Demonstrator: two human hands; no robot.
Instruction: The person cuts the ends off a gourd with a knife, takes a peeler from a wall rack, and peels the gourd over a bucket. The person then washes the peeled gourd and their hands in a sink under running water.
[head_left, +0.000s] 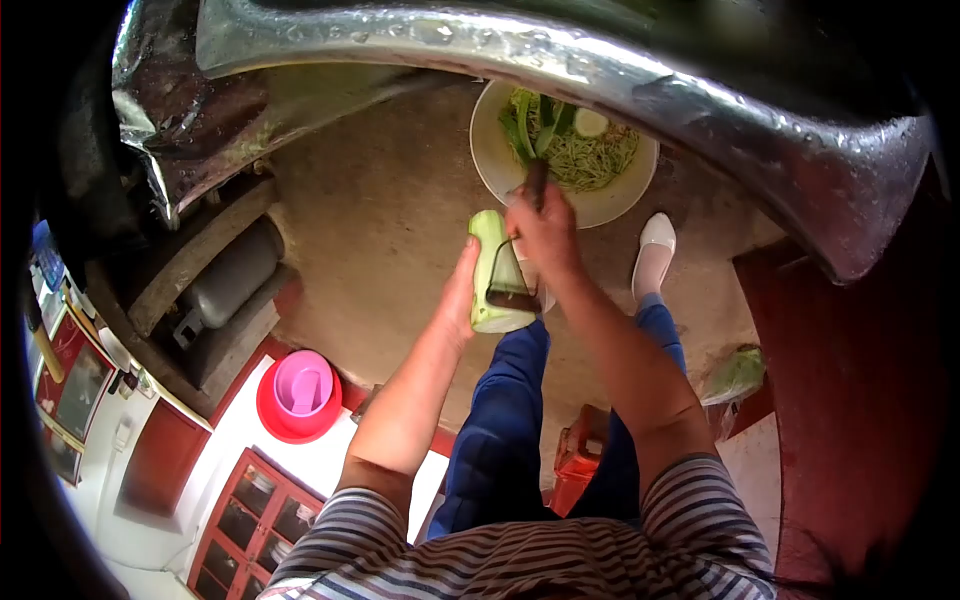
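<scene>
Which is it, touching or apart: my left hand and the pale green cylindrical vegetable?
Touching: the head view shows the left hand pressed against the long side of the pale green cylindrical vegetable, with no visible gap between.

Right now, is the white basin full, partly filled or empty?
Partly filled: pale green shreds and a round pale piece lie inside the basin, with bare inner wall showing.

A pale green, roughly cylindrical gourd (486,262) points lengthwise away; a dark-handled peeler (512,299) overlaps its near end with a broad frame.
</scene>
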